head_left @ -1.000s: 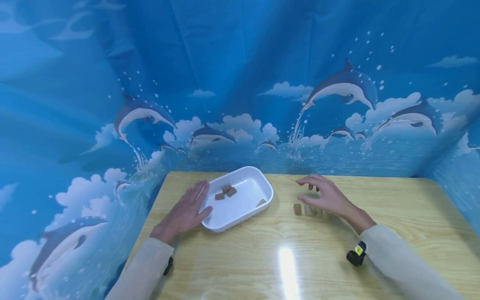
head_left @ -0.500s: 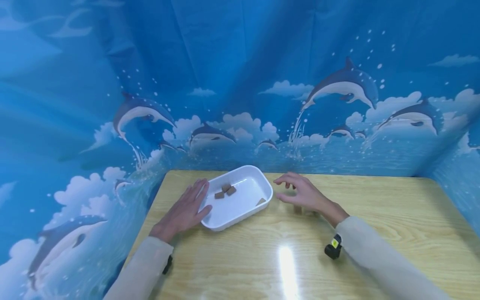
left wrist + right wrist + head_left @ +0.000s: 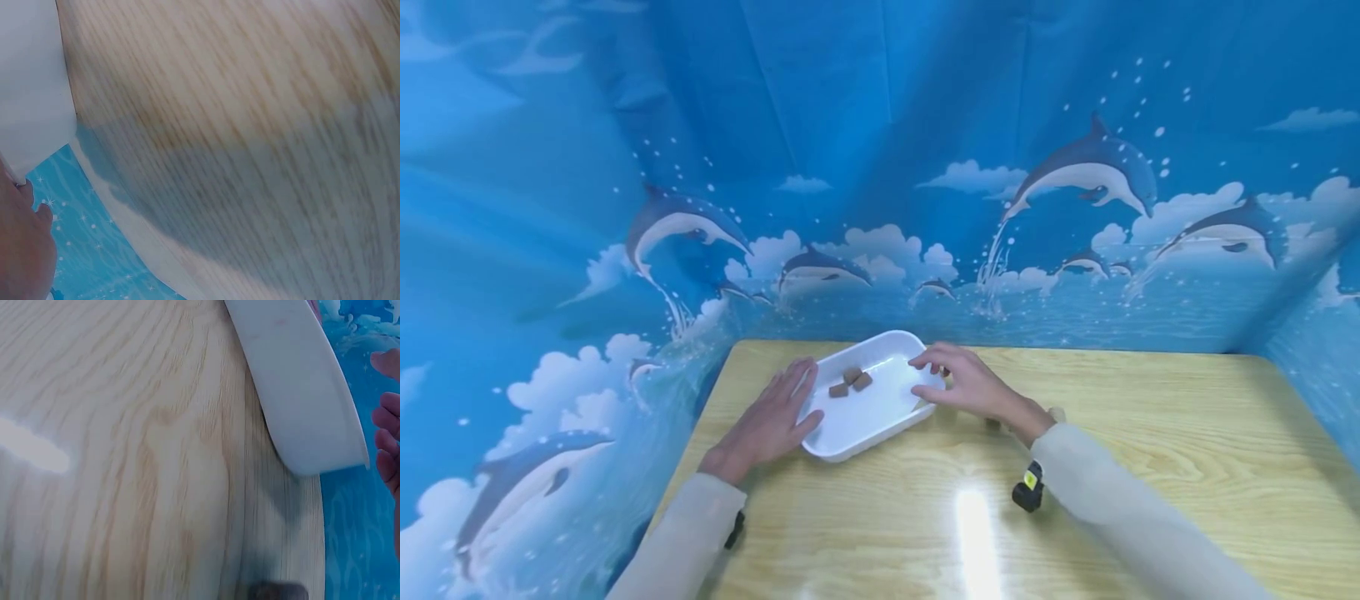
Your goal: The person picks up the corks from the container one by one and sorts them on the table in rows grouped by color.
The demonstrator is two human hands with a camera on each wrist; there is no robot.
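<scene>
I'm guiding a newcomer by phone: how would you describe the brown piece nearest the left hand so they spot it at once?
On the wooden table, find the white tray beside the left hand. Inside lies a cluster of three small brown pieces. In the head view, the target piece is leftmost and lowest of the three.

Pale beige sleeves [image 3: 1138, 512]; black device [image 3: 1027, 495], yellow marking [image 3: 1030, 480], at right wrist; black piece [image 3: 735, 531] at left wrist.
</scene>
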